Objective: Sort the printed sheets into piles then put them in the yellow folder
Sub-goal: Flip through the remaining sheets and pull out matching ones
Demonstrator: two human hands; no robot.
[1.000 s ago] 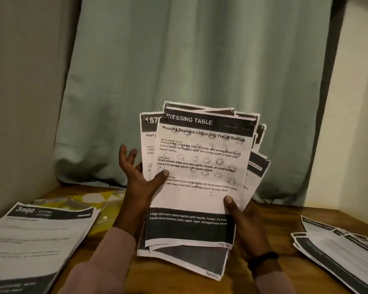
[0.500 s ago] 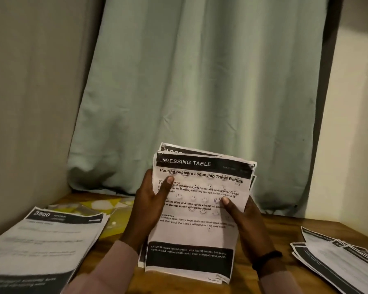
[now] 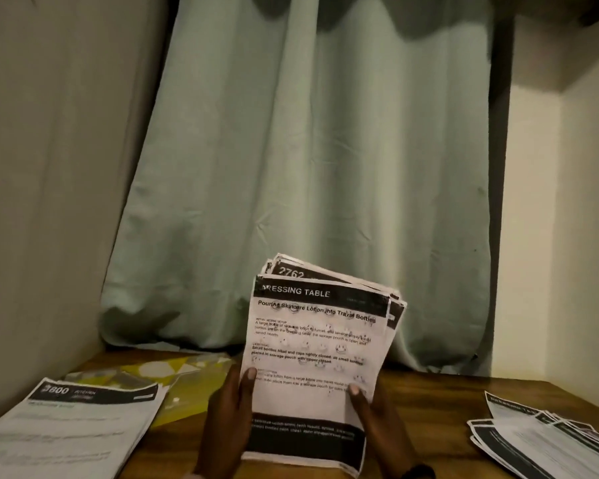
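- Paper is now gathered: the fanned sheets of a second ago have been squared into a tidier stack, held upright between both hands with its lower edge close to the wooden table, though contact cannot be confirmed.
- Left hand grips the stack's left edge, thumb pressed on the front sheet; right hand grips the right side, its thumb also on the front.
- That squaring suggests the person is still readying this bundle for sorting; no sheet from it has been laid on a pile yet.
- Two piles lie flat already: the left pile and the right pile, well apart.
- Yellow folder lies on the table behind the left pile, partly covered by it and by the left hand, so whether it is open cannot be told.
- Both piles run off the frame, the wrists are cut at the bottom edge, and the fingers behind the stack are hidden.
- Dim light blurs most small print.
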